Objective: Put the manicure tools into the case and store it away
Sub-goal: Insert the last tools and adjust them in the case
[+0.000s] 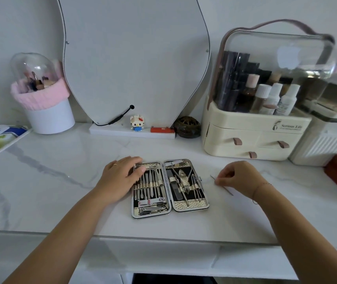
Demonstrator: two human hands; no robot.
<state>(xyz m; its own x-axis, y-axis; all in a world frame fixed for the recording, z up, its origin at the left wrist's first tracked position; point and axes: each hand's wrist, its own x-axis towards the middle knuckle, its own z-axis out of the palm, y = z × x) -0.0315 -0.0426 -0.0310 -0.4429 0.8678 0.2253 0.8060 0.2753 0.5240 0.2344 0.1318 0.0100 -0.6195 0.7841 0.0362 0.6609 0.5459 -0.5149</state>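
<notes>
At lower centre of frame: case open flat on table, steadied at left half by flat-fingered left hand. Just right of case: thin tool pinched by right hand, long axis upper-left to lower-right. Likely short leftward carry into right half.

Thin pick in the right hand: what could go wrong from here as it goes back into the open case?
1. The right hand pinches the thin pick near one end; so slim a tool could slip onto the smooth countertop.
2. The right half of the case already holds thin tools packed close under its bands, so the pick may snag or push one loose.
3. The left hand rests only on the left half; the right half might shift.
</notes>
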